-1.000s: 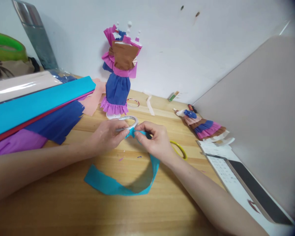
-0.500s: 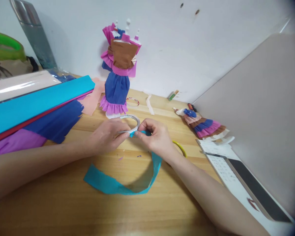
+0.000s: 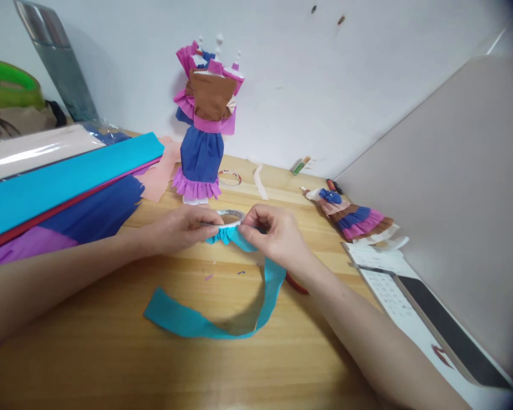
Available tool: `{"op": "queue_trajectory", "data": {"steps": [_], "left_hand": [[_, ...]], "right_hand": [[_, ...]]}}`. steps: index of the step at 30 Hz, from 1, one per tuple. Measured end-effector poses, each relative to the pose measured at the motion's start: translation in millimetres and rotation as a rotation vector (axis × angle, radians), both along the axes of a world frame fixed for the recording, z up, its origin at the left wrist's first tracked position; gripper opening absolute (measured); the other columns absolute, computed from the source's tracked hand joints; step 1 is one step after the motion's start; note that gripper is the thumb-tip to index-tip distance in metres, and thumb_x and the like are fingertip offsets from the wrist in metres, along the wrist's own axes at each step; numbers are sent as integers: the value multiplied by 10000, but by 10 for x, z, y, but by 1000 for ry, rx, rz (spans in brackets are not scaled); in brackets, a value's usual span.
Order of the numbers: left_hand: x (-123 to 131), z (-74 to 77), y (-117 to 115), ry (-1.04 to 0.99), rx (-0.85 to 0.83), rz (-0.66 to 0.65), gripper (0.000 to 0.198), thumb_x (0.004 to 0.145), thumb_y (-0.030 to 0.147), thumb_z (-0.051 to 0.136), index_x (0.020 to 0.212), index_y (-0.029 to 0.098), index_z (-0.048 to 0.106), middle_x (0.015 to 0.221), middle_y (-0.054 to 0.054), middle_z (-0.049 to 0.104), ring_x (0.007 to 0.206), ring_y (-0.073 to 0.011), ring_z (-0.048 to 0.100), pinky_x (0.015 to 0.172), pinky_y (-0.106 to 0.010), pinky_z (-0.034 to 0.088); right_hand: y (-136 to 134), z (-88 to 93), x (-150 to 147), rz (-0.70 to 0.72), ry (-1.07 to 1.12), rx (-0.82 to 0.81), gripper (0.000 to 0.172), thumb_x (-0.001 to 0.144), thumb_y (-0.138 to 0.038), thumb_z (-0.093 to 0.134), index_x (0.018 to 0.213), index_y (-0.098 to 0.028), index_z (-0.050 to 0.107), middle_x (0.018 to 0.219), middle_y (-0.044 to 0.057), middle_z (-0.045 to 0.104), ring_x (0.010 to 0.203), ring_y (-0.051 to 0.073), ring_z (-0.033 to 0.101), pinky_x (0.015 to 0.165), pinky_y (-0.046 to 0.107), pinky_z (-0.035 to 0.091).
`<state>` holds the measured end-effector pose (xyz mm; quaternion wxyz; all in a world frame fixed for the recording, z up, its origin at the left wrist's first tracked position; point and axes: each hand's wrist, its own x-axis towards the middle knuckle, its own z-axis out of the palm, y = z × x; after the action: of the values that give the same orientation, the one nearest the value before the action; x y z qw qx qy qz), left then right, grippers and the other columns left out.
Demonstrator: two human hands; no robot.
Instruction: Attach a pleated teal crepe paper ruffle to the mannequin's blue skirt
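Between my hands, above the table, is a roll of white tape seen at a slant. My left hand pinches the roll's left side, thumb and fingers closed on it. Along the roll's near edge, a blue crepe paper strip is bunched into small pleats. My right hand pinches that strip at the roll's right side. From there the strip hangs down and curves left across the table, its free end lying flat. The fingertips of both hands partly hide the roll and strip.
A small dress form in ruffled paper stands behind my hands. Folded blue paper and other sheets lie left, below a grey bottle. At right are a paper-dressed doll and a white box. Red handles show beside my right forearm.
The roll is tilted flatter, and more pleated blue strip now shows along its near edge. My left hand has shifted slightly left. My right hand still pinches the strip.
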<state>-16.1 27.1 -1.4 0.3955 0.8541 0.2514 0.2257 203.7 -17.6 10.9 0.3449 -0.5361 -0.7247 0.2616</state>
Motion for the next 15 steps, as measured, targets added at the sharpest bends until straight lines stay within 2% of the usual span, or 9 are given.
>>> {"op": "queue_trajectory", "data": {"steps": [8,15], "left_hand": [[7,-42,4,12,94,24,237,934,287,477,821,156,639,717,0,592,699,-138,533,675,-242,410],[29,-23,-23,10,124,52,270,938,306,474,779,151,628,701,-4,581,698,-144,531,658,-254,390]], "right_hand": [[-6,40,-3,-60,-200,-67,70,709,-234,638,665,-180,625,585,-1,607,526,118,485,514,254,339],[-42,-34,-54,-6,-87,-61,89,728,-245,620,684,-173,650,554,-22,565,495,93,422,486,237,324]]}}
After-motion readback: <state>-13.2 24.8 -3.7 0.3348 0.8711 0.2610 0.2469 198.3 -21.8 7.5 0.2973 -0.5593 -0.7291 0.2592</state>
